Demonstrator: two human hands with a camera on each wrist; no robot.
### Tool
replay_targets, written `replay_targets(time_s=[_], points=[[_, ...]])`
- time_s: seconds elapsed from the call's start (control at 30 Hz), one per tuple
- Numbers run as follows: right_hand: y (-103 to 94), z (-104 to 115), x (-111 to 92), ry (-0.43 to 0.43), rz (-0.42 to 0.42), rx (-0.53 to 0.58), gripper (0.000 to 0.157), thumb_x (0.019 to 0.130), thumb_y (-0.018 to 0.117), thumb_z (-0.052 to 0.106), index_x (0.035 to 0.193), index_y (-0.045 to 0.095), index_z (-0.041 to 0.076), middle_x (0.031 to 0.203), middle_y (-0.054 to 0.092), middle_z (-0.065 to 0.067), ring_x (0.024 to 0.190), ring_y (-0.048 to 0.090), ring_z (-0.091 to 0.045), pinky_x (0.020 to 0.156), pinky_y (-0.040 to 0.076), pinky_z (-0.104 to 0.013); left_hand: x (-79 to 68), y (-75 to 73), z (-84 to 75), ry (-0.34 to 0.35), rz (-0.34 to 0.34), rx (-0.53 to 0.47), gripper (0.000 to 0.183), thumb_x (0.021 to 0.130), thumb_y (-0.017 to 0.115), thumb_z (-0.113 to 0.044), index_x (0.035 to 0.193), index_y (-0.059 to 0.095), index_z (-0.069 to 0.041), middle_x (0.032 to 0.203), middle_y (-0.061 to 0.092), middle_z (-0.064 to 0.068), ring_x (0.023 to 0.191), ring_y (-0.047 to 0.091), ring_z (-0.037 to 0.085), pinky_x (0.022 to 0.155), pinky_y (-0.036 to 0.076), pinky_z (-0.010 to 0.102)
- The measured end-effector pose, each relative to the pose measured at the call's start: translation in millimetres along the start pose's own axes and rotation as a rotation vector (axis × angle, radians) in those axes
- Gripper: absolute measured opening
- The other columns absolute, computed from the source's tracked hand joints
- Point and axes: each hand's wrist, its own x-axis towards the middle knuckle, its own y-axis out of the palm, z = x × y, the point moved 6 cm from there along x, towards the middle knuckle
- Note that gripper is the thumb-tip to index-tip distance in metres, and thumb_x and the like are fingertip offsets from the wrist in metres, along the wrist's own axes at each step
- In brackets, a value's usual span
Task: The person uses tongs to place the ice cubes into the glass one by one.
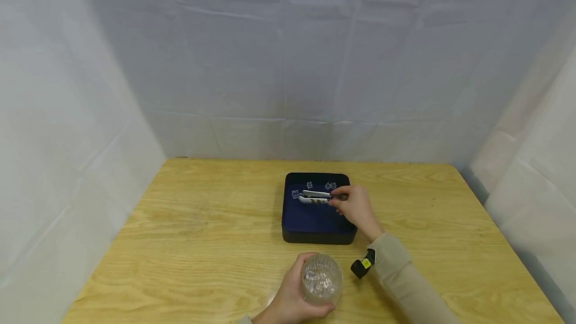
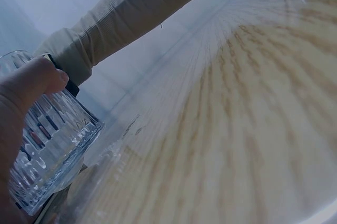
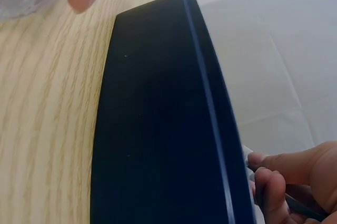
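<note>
My right hand (image 1: 356, 210) pinches a pair of small tongs (image 1: 314, 200) with white, patterned arms, over a dark blue box (image 1: 317, 223). The tongs' tips point left and lie right at a clear ice-like cube (image 1: 295, 194). In the right wrist view, the box's side wall (image 3: 152, 108) hides the tongs' tips. Nearer the front, my left hand (image 1: 291, 289) holds a ribbed clear glass (image 1: 322, 278) with several clear cubes inside. The left wrist view shows the thumb curled around the glass (image 2: 52, 134).
More clear cubes (image 1: 330, 185) lie toward the back of the box, one cube (image 1: 309, 185) slightly apart. A wooden table (image 1: 202, 234) carries everything. A black strap device (image 1: 362, 265) sits at the right wrist. White sheets (image 1: 288, 64) hang behind and at both sides.
</note>
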Motion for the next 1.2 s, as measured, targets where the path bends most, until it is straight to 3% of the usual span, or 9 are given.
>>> replay_targets(time_s=[0.3,1.2], points=[[1.9,-2,1,-0.033,-0.014,-0.039,0.018,0.082,0.077,-0.002,0.098,0.074,-0.007,0.078,0.072,-0.015,0.055,0.066,-0.025,0.048,0.054,-0.027,-0.7,0.1,-1.0,0.008,0.008,0.007,0.085,0.068,0.092,-0.019,0.137,0.042,-0.018,0.130,0.056,0.004,0.114,0.058,0.024,0.092,0.053,0.037],[-20.9,-1,-18,0.037,-0.042,0.002,0.018,0.085,0.075,0.003,0.102,0.075,-0.002,0.079,0.073,-0.012,0.060,0.066,-0.030,0.051,0.055,-0.028,-1.8,0.5,-2.9,0.046,-0.016,0.061,0.086,0.066,0.093,-0.020,0.136,0.043,-0.016,0.127,0.058,0.004,0.113,0.059,0.022,0.092,0.053,0.038]])
